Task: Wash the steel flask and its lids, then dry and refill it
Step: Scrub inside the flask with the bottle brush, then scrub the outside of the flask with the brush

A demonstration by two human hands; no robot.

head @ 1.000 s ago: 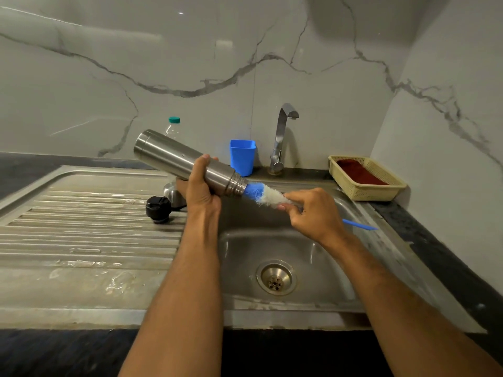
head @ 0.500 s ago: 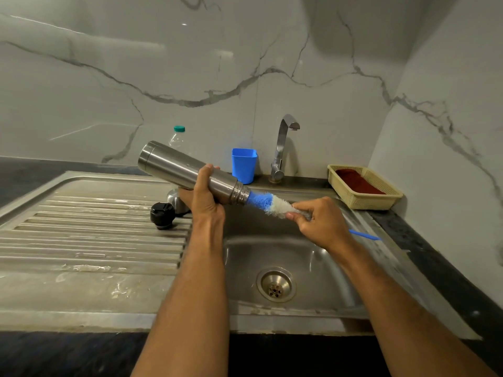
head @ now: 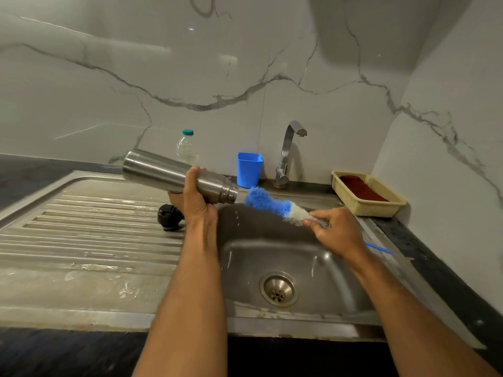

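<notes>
My left hand (head: 197, 201) grips the steel flask (head: 163, 172) near its neck and holds it almost level, mouth pointing right over the sink basin (head: 313, 257). My right hand (head: 336, 232) holds a bottle brush (head: 275, 205) by the wire just behind its bristles. The blue and white bristle head is fully outside the flask, a short gap from the mouth. The brush's blue handle sticks out behind my right wrist. A black lid (head: 168, 215) lies on the drainboard just left of my left hand; whatever is behind my hand is hidden.
A steel tap (head: 288, 153) stands behind the basin with a blue plastic cup (head: 249, 170) beside it. A clear bottle with a green cap (head: 186, 146) stands at the wall. A cream basket (head: 392, 205) holding a red cloth sits at the right. The ribbed drainboard (head: 81, 229) is wet.
My right hand has pulled the brush out of the flask's mouth to the right; its whole bristle head now shows. The flask has stayed in my left hand.
</notes>
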